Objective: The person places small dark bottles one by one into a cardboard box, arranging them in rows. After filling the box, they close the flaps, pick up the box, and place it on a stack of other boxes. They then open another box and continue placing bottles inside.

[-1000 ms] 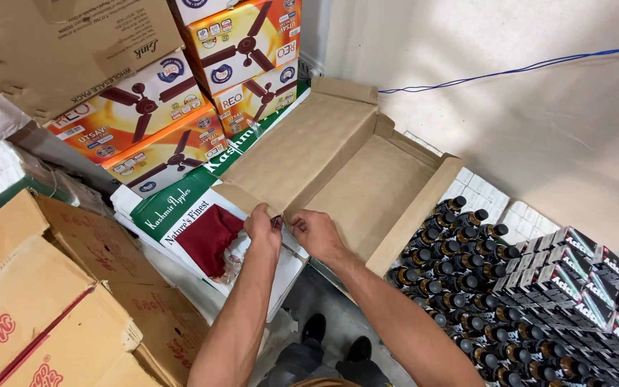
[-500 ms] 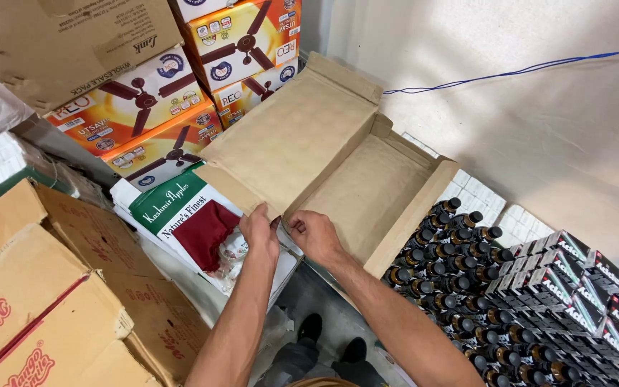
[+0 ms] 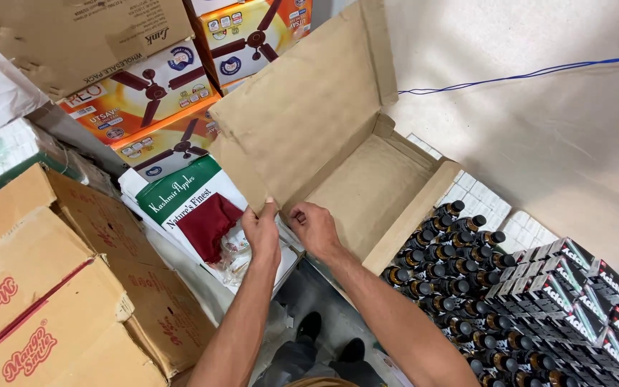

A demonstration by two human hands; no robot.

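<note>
White wall [image 3: 524, 143] behind, stacked fan boxes [image 3: 152, 100] top left, brown cartons [image 3: 44, 287] bottom left. Open cardboard box [image 3: 374, 193] lies centre, lid flap raised. Dark bottles [image 3: 445, 265] packed just right of it. Green-white apple box [image 3: 188, 208] to its left. Left hand [image 3: 262, 235] pinches the flap's lower edge; right hand [image 3: 314, 228] grips the box's near rim beside it.
</note>
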